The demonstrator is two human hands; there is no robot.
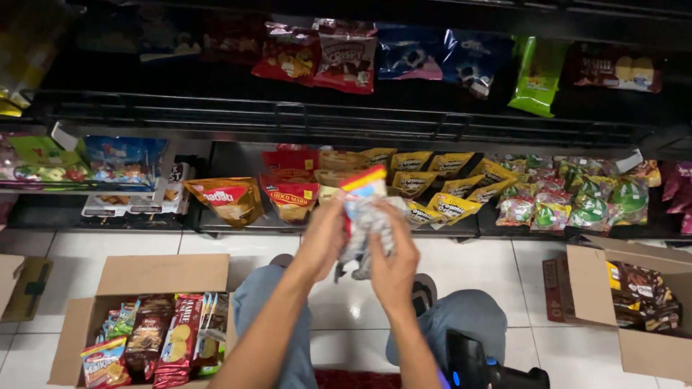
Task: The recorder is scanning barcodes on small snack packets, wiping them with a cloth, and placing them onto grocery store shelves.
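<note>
While both hands raised, left hand [322,241] and right hand [393,268] grip pinching snack packet [365,216]; shelf [238,222] behind.

The crinkled silver-and-white snack packet with a red and yellow top [366,216] is motion-blurred, and both hands cover its sides, the left hand [322,240] hiding its left edge and the right hand [393,265] its lower right part. The open brown cardboard box of brown wrapped bars [634,317] is cut off by the right edge. The black handheld scanner [484,367] and the open brown cardboard box of biscuit packs [137,324] are cut off by the bottom edge.
</note>
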